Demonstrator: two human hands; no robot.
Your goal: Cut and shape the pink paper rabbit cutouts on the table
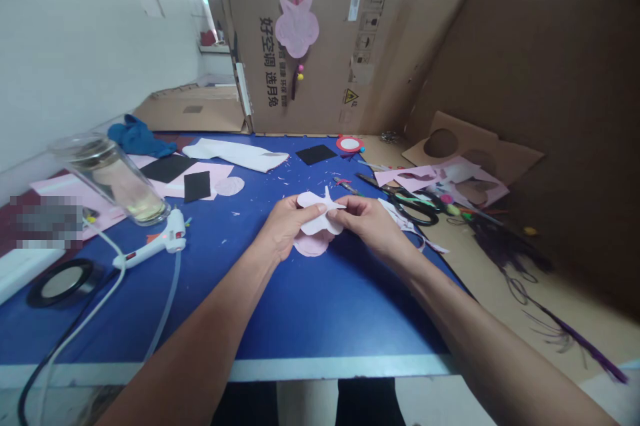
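Observation:
A white scalloped paper cutout with narrow points at its top edge is pinched between both hands, above the middle of the blue table. My left hand grips its left side, thumb lying across the face. On the other side, my right hand pinches it by the right edge near the points. Below the white cutout shows a rounded pink paper piece; whether it is held or lies on the table I cannot tell. Scattered white scraps and a small slim tool lie just beyond the hands.
A white glue gun with a cord, a roll of black tape and a glass bottle stand left. Black scissors, pink offcuts and purple strands lie right. A cardboard panel bears a pink cutout.

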